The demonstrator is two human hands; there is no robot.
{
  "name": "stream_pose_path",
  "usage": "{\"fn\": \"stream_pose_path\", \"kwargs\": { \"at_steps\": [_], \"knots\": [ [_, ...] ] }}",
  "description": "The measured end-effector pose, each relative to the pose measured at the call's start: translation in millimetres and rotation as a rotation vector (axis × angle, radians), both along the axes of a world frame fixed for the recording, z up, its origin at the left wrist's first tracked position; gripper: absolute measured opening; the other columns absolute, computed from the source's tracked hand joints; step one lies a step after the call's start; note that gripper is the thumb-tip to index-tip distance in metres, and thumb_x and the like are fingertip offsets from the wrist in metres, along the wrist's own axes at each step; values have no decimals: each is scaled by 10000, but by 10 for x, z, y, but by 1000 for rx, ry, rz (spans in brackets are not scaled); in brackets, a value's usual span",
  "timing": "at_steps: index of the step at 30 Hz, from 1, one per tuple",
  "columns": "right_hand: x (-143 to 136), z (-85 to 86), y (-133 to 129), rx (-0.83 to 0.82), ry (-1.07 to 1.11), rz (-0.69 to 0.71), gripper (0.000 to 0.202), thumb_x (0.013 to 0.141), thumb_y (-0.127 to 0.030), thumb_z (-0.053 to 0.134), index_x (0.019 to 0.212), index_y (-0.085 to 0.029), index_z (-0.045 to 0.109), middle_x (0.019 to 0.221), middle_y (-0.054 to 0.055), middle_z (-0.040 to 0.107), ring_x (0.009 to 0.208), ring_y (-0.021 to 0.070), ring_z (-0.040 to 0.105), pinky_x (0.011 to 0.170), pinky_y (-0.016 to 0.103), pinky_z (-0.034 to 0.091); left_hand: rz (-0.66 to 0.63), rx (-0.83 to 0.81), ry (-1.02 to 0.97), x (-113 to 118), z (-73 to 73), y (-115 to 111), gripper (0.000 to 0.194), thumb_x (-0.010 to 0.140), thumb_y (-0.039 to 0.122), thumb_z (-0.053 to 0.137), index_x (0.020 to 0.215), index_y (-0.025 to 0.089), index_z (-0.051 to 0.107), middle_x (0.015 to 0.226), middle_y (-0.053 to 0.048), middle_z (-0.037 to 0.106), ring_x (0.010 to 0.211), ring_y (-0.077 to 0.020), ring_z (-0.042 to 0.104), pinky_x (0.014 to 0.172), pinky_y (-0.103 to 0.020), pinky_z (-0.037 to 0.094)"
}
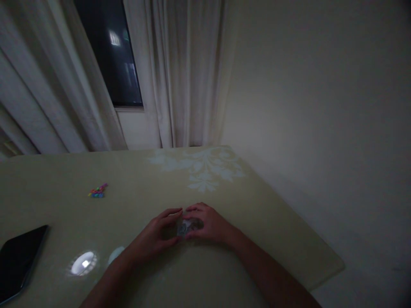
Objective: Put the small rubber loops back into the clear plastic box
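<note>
A small clear, shiny object (184, 228) lies between my two hands near the middle of the table; its exact kind is too dim to tell. My left hand (163, 231) curves around its left side, thumb and fingers apart, with a gap between palm and object. From the right, my right hand (205, 223) has its fingers and thumb around the object and touches it. The fingertips of both hands nearly meet above it.
A pile of small colourful pieces (98, 191) lies on the table (135, 179) at the left. A dark tablet or phone (21, 261) is at the left edge. Behind the table are curtains (173, 77) and a window; a wall (308, 107) borders the right side.
</note>
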State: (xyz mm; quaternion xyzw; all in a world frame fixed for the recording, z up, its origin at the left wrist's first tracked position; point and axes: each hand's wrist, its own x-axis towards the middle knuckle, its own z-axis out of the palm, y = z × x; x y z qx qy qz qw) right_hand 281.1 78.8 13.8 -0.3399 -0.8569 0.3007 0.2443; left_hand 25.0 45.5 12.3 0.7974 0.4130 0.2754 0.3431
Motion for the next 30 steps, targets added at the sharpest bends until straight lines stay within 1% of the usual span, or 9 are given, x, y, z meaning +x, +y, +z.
{"fn": "stream_pose_path", "kwargs": {
  "at_steps": [4,9,14,17,21,24,28,29,30],
  "knots": [
    [17,-9,1,43,-22,11,613,809,-530,891,1350,-282,748,1406,123,689,1283,277,629,1127,421,468,25,-38,-83,2,-92,20,538,894,358,766,1420,298,669,1482,-146,639,1288,-340,675,1083,-500,577],
    [40,28,-14,76,-70,33,611,846,-530,861,1377,-258,732,1439,136,674,1299,278,626,1128,412,462,61,19,-98,15,-169,7,562,875,319,779,1416,298,627,1409,-142,676,1264,-328,671,1063,-492,585],
    [45,56,-4,141,-197,78,582,917,-576,774,1402,-260,713,1471,143,656,1334,284,602,1157,438,430,29,45,-94,13,-196,12,564,882,281,764,1427,301,621,1559,-134,552,1331,-316,637,1066,-455,587],
    [50,62,8,163,-226,90,563,937,-584,747,1399,-264,715,1481,143,651,1339,286,604,1164,447,425,11,32,-88,-3,-228,32,567,903,317,772,1445,326,608,1589,-117,527,1316,-303,655,1048,-429,601],
    [40,71,-9,113,-164,57,586,876,-549,829,1379,-267,728,1473,122,663,1334,275,621,1156,410,448,-10,55,-88,-23,-260,58,533,908,347,786,1419,327,635,1515,-105,607,1290,-298,675,1047,-426,602],
    [-3,58,-38,97,-137,35,607,847,-537,860,1368,-253,732,1455,116,674,1320,270,627,1146,391,461,23,72,-75,-29,-288,70,553,897,373,801,1423,314,641,1455,-110,665,1273,-307,691,1030,-431,613],
    [41,2,65,151,-155,32,554,924,-518,792,1416,-283,694,1487,99,653,1360,255,601,1180,397,429,85,113,-36,-27,-348,74,587,917,380,774,1473,300,602,1524,-126,626,1295,-310,687,1006,-429,628],
    [111,-10,137,167,-178,-10,530,945,-500,774,1424,-291,688,1496,94,650,1379,251,592,1190,397,420,99,133,-22,-26,-364,73,593,924,372,762,1486,298,589,1548,-129,606,1313,-312,677,993,-425,635],
    [212,-18,225,183,-206,-89,497,959,-458,765,1417,-278,695,1496,103,651,1392,252,587,1195,398,418,108,153,-9,-26,-379,73,598,932,364,748,1501,297,575,1569,-132,588,1333,-313,665,985,-424,639]
  ]
}}
